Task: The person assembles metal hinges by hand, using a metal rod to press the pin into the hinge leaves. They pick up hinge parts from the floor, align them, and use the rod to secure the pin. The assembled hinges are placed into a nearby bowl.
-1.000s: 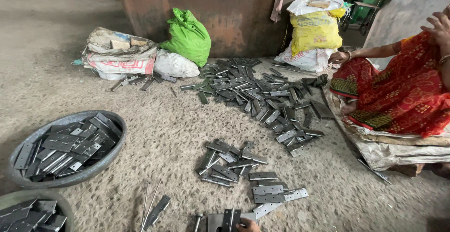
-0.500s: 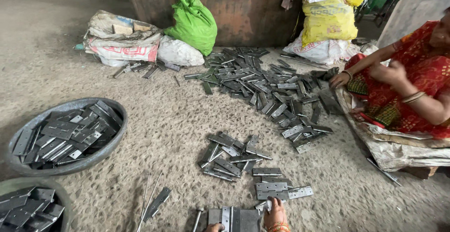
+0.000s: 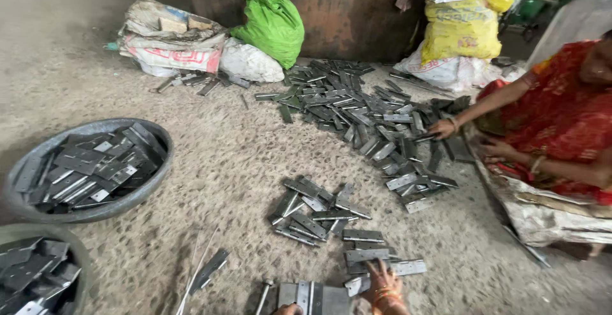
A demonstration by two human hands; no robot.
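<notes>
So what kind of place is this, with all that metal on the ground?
Probably a small workshop floor where metal hinges are sorted by hand. Hinge plates lie in a big heap, more fill a round basin, and stuffed sacks lean against the wall.

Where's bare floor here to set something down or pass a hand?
Free: the strip between the basin and the small hinge pile, and the stretch above the basin up to the sacks. Crowded: the big hinge pile by the co-worker's hand, and around the right hand at the bottom edge.
</notes>
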